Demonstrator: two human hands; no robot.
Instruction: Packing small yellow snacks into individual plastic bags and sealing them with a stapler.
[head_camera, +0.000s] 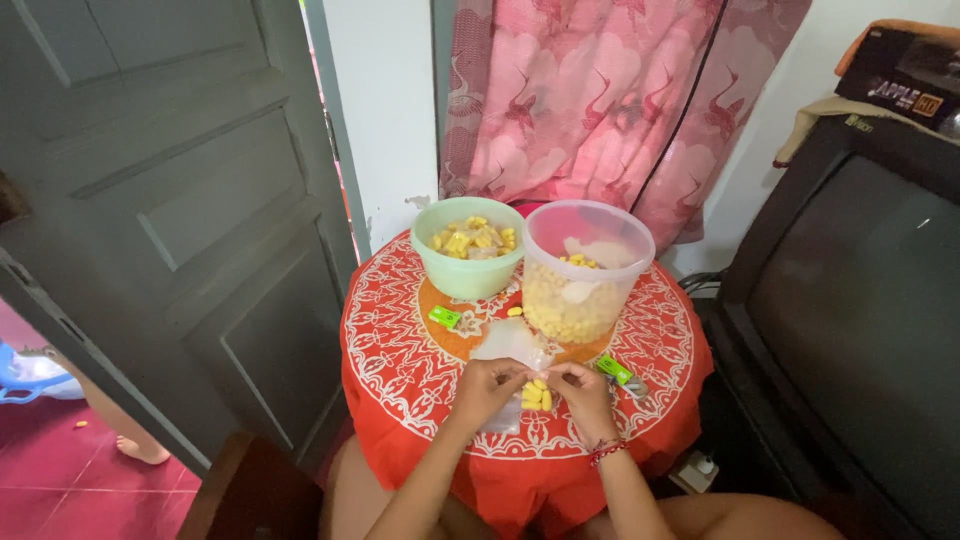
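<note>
Clear crinkly plastic bag (512, 350) of yellow pieces (536, 394) between both hands (535, 388).

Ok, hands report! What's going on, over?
Left hand and right hand both pinching small bag of yellow snacks. Green bowl, clear tub behind. Nothing blocking.

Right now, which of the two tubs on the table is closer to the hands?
The clear plastic tub, nearly full of yellow pieces, stands just beyond the right hand. The green bowl sits farther back and to the left.
</note>
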